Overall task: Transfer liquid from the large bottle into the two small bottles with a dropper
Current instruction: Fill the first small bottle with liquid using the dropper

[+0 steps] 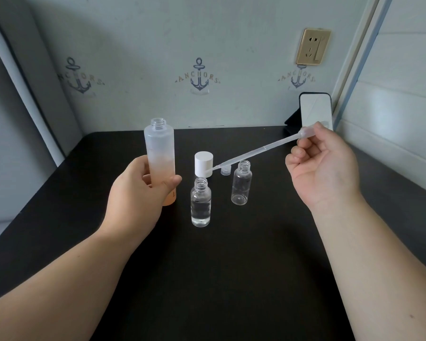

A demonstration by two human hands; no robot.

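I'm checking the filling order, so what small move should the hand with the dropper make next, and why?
Probably swing the dropper tip over the open mouth of the farther small bottle. That bottle looks empty, while the nearer small bottle already holds clear liquid. The right hand pinches the bulb; whether the dropper is loaded is unclear.

left hand (135,185) grips large bottle (160,153) | right hand (322,168) pinches dropper (258,151)

"ANCHORS" on wall anchor emblems (198,78)
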